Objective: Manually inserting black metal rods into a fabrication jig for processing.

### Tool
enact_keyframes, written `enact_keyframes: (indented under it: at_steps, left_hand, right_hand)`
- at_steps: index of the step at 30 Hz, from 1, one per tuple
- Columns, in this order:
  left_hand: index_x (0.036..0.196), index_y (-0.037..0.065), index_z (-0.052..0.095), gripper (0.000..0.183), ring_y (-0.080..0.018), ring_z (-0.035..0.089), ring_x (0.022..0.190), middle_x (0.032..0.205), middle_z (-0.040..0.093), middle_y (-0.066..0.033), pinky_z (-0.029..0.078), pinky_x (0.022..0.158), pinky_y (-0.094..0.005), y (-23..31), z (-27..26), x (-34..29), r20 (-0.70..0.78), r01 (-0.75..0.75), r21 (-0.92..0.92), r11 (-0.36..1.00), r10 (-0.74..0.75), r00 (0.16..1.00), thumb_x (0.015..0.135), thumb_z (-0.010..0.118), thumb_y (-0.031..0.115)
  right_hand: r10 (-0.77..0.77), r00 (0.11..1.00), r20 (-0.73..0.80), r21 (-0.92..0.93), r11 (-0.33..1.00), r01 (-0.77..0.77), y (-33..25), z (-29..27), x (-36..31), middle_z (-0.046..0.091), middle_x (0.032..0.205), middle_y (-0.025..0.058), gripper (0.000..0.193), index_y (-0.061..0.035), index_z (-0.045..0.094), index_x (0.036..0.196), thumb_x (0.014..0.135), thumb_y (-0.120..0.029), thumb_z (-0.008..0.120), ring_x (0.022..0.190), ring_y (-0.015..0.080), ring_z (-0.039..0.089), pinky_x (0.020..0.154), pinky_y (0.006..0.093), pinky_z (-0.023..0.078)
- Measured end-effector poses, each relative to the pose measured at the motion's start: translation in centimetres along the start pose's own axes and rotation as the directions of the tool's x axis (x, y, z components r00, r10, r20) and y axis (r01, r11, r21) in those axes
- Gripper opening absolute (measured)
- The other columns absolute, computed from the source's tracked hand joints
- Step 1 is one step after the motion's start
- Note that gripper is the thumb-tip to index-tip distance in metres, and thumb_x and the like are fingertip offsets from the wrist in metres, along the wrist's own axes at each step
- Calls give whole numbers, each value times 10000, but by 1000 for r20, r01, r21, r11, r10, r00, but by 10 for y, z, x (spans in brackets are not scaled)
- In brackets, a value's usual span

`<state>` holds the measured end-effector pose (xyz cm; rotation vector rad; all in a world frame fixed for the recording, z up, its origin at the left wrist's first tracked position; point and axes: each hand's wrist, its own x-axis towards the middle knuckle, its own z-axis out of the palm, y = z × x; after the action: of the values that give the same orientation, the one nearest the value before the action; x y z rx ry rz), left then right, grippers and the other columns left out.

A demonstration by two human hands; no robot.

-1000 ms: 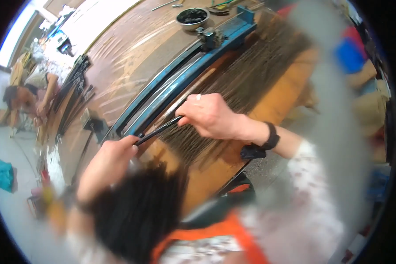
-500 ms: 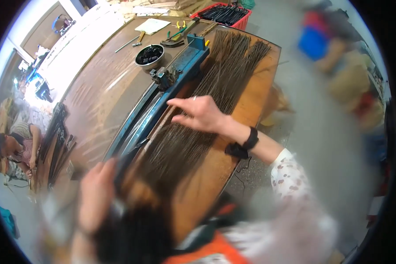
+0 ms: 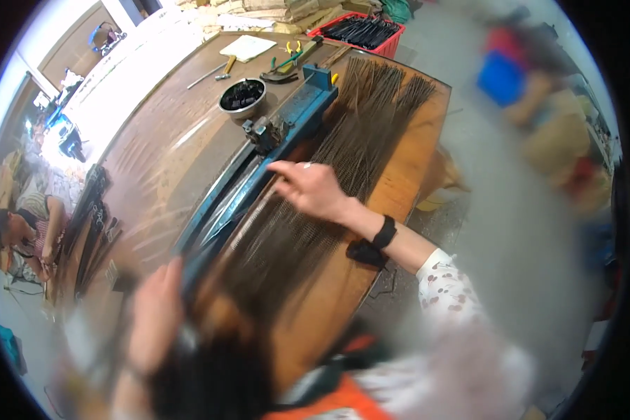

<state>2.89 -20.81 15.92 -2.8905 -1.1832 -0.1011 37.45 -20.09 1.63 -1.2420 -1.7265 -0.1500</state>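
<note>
My right hand [image 3: 313, 189], with a black band at the wrist, is over the inner edge of a bundle of long thin dark rods [image 3: 353, 143]. Its index finger stretches toward a long blue metal rail fixture [image 3: 302, 115], with the thumb apart below; I see nothing held between them. A small metal clamp block [image 3: 264, 133] sits on the fixture just beyond the fingertip. My left hand [image 3: 155, 304] is blurred at the fixture's near end, so its grip cannot be made out. The rods lie along the fixture's right side on the brown table [image 3: 399, 164].
A metal bowl [image 3: 243, 110] of black pieces stands left of the fixture. Behind it lie a hammer [image 3: 227, 68], pliers [image 3: 294, 49] and a pale cloth [image 3: 248, 47]. A red basket [image 3: 388, 43] holds black parts. At far left another person [image 3: 31, 220] works beside dark strips [image 3: 84, 217].
The view has shifted slightly, so the table sits a little lower. My right thumb and index finger are somewhat closer together. My left hand stays near the fixture's near end.
</note>
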Motion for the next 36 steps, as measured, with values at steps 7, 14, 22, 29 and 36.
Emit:
enact_keyframes:
  at_steps: [7, 14, 22, 29, 36]
  left_hand:
    - [1120, 65, 623, 286, -364, 604, 752, 802, 580, -162, 486, 638, -461, -15, -23, -27, -74, 103, 120, 987, -95, 993, 861, 521, -4]
    - [1127, 69, 661, 343, -339, 599, 783, 814, 577, -155, 483, 653, -436, -16, -28, -56, -132, 106, 66, 992, -97, 987, 816, 548, -23]
    - [1134, 33, 622, 295, -381, 615, 880, 933, 629, -190, 496, 736, -435, -39, -47, -104, -273, 169, 92, 981, -138, 952, 858, 543, -34]
    - [1172, -13, 625, 225, -398, 659, 912, 1017, 676, -241, 517, 780, -410, -112, -84, -169, -552, 379, 101, 920, -265, 791, 965, 568, 55]
    - [1124, -48, 641, 212, -362, 661, 838, 953, 675, -239, 511, 767, -372, -109, -109, -253, -483, 511, -136, 849, -507, 714, 924, 615, 17]
  right_hand:
    - [-182, 980, 86, 291, 945, 150, -33, -5, 19, 640, 821, 29, 422, -101, 668, 1218, 865, -327, 719, 787, 233, 577, 784, 370, 441]
    - [-235, 972, 25, 350, 913, 212, -74, 19, 23, 603, 689, 27, 373, -122, 723, 1132, 774, -201, 791, 664, 224, 598, 641, 354, 470]
    - [-266, 962, -61, 296, 916, 272, -109, 46, 29, 630, 785, 75, 400, -91, 662, 1223, 832, -140, 727, 691, 254, 596, 619, 377, 467]
    - [101, 886, 452, 327, 906, -270, -130, 89, 35, 712, 980, 115, 162, -90, 675, 1061, 951, -196, 623, 895, 292, 695, 758, 375, 545]
    - [-391, 801, 453, 693, 720, -41, -270, 188, 112, 701, 797, 12, 166, -126, 772, 944, 883, -274, 729, 787, 166, 624, 874, 315, 405]
